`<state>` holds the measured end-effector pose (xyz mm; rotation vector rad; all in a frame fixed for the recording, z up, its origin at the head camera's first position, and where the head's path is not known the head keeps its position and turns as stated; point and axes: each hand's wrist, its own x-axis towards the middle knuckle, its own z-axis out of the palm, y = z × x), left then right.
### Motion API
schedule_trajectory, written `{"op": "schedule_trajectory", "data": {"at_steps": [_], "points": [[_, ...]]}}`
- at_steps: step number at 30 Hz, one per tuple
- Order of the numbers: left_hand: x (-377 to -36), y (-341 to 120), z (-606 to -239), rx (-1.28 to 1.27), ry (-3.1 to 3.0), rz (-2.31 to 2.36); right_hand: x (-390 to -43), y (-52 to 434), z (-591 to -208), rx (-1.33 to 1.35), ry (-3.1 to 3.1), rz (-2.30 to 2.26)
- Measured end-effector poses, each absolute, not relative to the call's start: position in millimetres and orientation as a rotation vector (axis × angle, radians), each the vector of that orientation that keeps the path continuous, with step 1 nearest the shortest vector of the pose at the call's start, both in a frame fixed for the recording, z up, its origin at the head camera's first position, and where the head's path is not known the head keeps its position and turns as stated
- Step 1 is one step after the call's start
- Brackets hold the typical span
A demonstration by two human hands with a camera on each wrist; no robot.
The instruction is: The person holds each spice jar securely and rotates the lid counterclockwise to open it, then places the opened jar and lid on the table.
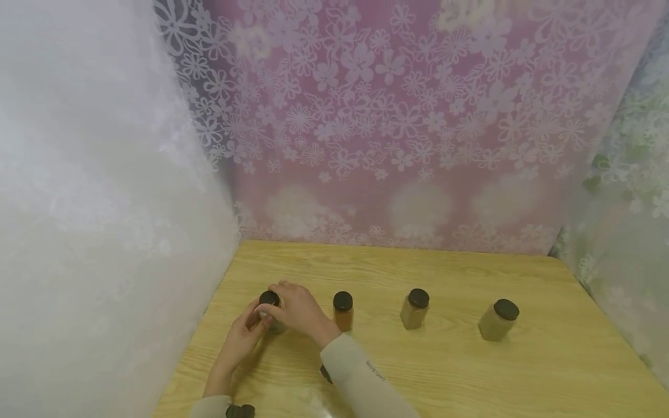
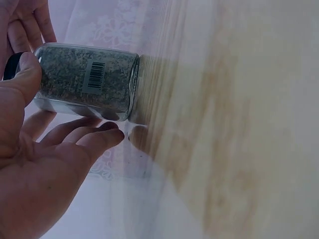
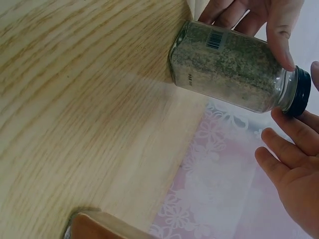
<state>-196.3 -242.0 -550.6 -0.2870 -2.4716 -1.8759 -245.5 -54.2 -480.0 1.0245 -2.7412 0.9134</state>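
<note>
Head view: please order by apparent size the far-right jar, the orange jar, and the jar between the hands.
1. Far-right jar, largest.
2. Orange jar, smaller.
3. Held jar: unsure, because the left hand and right hand cover most of it.

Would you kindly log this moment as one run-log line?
left hand: touching herb jar | right hand: gripping its cap | jar: upright on table | three other jars: untouched
</note>
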Motion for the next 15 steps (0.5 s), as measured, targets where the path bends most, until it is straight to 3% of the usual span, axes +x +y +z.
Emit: {"op": "schedule_trajectory", "data": {"at_steps": [15], "points": [[-195.6,-245.6,-546.4,-0.352,-2.505,-1.894,-247.1,-55.8,-488.8,1.080,-2.606,1.068]]}}
